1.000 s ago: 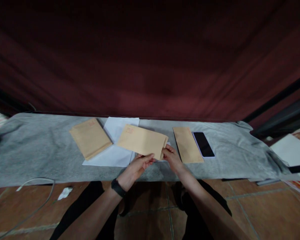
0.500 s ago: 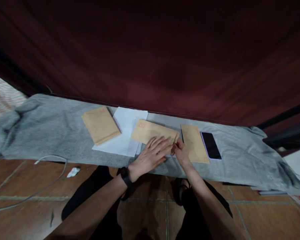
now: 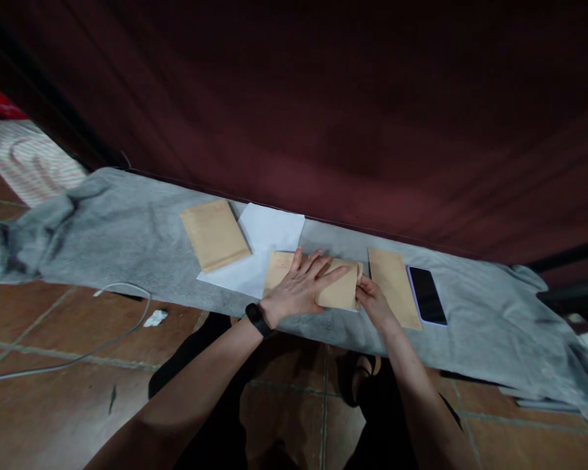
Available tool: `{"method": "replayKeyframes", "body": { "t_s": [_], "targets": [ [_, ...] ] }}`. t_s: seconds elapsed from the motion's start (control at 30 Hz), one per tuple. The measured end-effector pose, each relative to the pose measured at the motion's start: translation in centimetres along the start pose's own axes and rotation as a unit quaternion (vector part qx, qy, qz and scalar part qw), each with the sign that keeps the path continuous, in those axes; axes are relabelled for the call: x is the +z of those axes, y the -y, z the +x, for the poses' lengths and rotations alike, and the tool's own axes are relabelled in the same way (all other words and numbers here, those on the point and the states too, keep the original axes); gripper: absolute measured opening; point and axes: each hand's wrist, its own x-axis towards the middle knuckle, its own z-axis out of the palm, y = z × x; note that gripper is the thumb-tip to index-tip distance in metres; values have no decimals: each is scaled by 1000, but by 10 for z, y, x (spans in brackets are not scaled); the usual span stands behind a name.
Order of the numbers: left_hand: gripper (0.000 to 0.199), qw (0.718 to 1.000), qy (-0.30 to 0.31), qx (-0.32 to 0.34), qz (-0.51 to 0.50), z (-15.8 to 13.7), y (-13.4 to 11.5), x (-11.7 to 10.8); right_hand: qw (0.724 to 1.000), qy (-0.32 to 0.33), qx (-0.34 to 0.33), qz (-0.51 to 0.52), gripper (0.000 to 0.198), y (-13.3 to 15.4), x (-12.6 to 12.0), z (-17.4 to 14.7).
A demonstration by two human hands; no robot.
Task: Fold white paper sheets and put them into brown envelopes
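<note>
A brown paper envelope [image 3: 340, 287] with a small red print near its left end lies in front of me on the grey cloth. Across its middle my left hand [image 3: 298, 287] rests flat, fingers spread, a black band on the wrist. At the envelope's right end my right hand [image 3: 372, 297] pinches the flap edge between thumb and fingers. Partly under the envelope's left side are white paper sheets [image 3: 274, 228]. To the left sits a stack of brown envelopes [image 3: 215, 235]. One more brown envelope [image 3: 396, 287] lies just right of my right hand.
A phone [image 3: 427, 295] with a purple edge lies at the right on the grey cloth [image 3: 485, 300]. Dark red fabric [image 3: 323, 130] rises behind the cloth. On the tiled floor are a white cable [image 3: 144, 313] and a crumpled white tissue [image 3: 155, 318].
My left hand has spread out flatter over the envelope, which now lies more level. My right hand still grips its right end. The whole view has shifted and tilted slightly.
</note>
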Motion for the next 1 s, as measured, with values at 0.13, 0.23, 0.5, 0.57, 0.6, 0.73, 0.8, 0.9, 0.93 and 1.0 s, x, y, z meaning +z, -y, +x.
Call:
{"method": "replayKeyframes", "body": {
  "t_s": [0.13, 0.23, 0.5, 0.57, 0.6, 0.73, 0.8, 0.9, 0.93, 1.0],
  "targets": [
    [120, 1000, 5, -8, -18, -1, 6, 4, 1000, 12, 9, 9, 28, 3, -1, -2],
    [118, 1000, 6, -1, -23, -1, 6, 4, 1000, 20, 15, -7, 31, 4, -3, -2],
    [103, 1000, -5, -10, -6, 0, 0, -3, 998, -15, 29, -49, 25, -5, -5, 3],
    [101, 1000, -2, -17, -7, -1, 2, -4, 995, -48, 43, -76, 23, -10, -8, 7],
    [102, 1000, 2, -21, -8, -1, 3, -3, 993, -68, 45, -87, 21, -13, -10, 9],
    [107, 999, 23, -28, -6, -2, 15, 2, 990, -95, 31, -95, 15, -17, -13, 12],
    [110, 999, 27, -17, -4, -2, 19, 5, 993, -73, 12, -88, 16, -17, -12, 11],
    [110, 1000, 22, -1, -4, -4, 20, 4, 996, -31, -11, -85, 17, -18, -10, 8],
    [109, 1000, 20, 2, -5, -4, 19, 3, 995, -26, -8, -92, 17, -19, -9, 8],
    [107, 1000, 14, 5, -1, -5, 18, 0, 992, -48, -2, -117, 18, -20, -10, 8]
  ]
}}
